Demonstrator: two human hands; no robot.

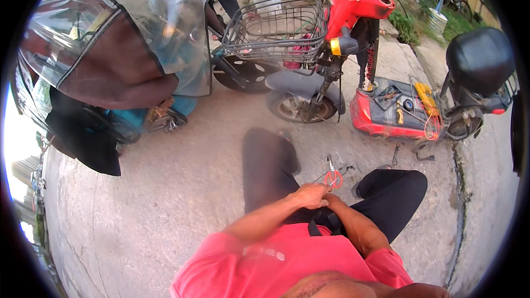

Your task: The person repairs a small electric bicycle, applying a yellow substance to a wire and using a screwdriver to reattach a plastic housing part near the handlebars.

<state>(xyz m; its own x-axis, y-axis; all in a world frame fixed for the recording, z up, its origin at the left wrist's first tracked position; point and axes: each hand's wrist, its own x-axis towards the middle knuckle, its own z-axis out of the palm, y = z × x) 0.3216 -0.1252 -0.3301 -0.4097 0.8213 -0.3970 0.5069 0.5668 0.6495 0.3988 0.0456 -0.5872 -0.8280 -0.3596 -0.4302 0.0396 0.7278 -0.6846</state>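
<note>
My left hand [313, 195] is closed in front of my lap, its fingers pinched together. Whatever it grips is too small to make out. Pressed close beside it is my right hand [332, 200], partly covered by the left, with its fingers bent inward. Just beyond both hands are red-handled scissors [333, 179], pointing away from me and seemingly lying on the concrete. Thin dark wire pieces [346, 168] are scattered beside the scissors, between my feet.
Ahead stands a red electric scooter [361, 14] with a wire basket [276, 27]. A yellow multimeter [425, 98] and several tools rest on its footboard [386, 91]. Black brackets [425, 154] lie on the ground nearby. At left is another scooter under a clear-and-brown rain cover [110, 66].
</note>
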